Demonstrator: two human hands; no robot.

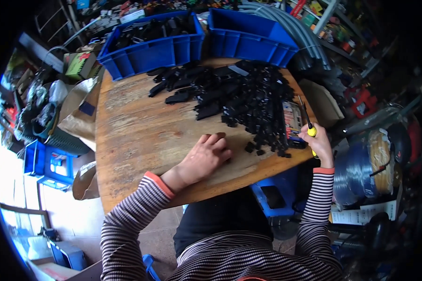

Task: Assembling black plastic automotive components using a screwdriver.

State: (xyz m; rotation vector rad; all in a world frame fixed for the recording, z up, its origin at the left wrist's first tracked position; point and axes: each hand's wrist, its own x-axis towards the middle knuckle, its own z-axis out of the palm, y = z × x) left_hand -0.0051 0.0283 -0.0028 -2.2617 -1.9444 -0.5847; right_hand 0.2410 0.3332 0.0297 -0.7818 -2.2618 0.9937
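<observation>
My right hand (320,144) grips a screwdriver (311,131) with a yellow handle, its dark shaft slanting up and away, at the right edge of the wooden table (136,126). Against the table's near middle rests my left hand (202,158), fingers curled under; whatever they hold, if anything, is hidden. Beyond both hands spreads a heap of small black plastic parts (248,91), with larger flat pieces on its left and tiny ones toward me. A colourful printed box (293,121) lies between the heap and my right hand.
At the table's far edge stand two blue bins: the left bin (152,58) holds black parts, the right bin (251,47) shows its bare inside. Brown paper bags (82,110) flank the left side. Coiled grey hose (286,21) and wrapped reels (356,164) crowd the right.
</observation>
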